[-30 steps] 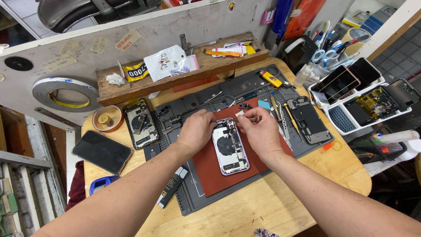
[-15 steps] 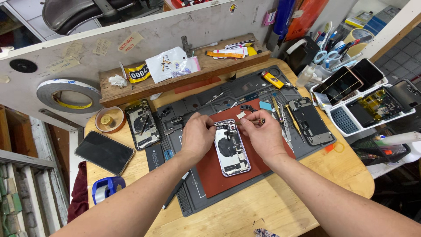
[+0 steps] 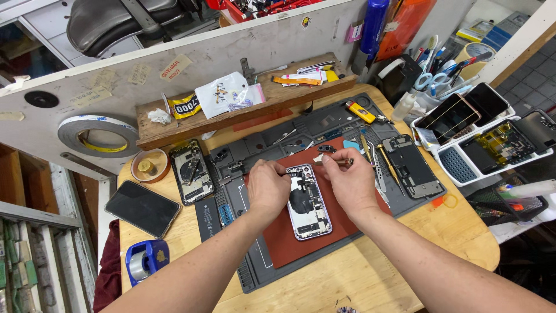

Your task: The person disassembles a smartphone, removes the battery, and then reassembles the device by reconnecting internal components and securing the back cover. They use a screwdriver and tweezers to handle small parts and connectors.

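An opened phone body [image 3: 307, 203] lies lengthwise on a red mat [image 3: 301, 237] that sits on a dark grey work mat [image 3: 243, 266]. My left hand [image 3: 267, 186] rests at the phone's upper left, fingertips touching its top edge. My right hand [image 3: 350, 181] is at the phone's upper right and pinches a thin metal tool [image 3: 339, 162] near a small dark part [image 3: 326, 149] on the mat.
A second opened phone [image 3: 190, 171] and a phone frame [image 3: 412, 165] flank the mats. A dark phone [image 3: 142, 207], a blue tape dispenser [image 3: 146, 261], a tape roll [image 3: 99, 134], a small round dish [image 3: 148, 164], a wooden shelf [image 3: 243, 110] and white trays of phones [image 3: 492, 139] surround them.
Both hands have slid toward the phone's top end. My right hand has shifted from above the phone to its upper right corner, the thin tool still in it.
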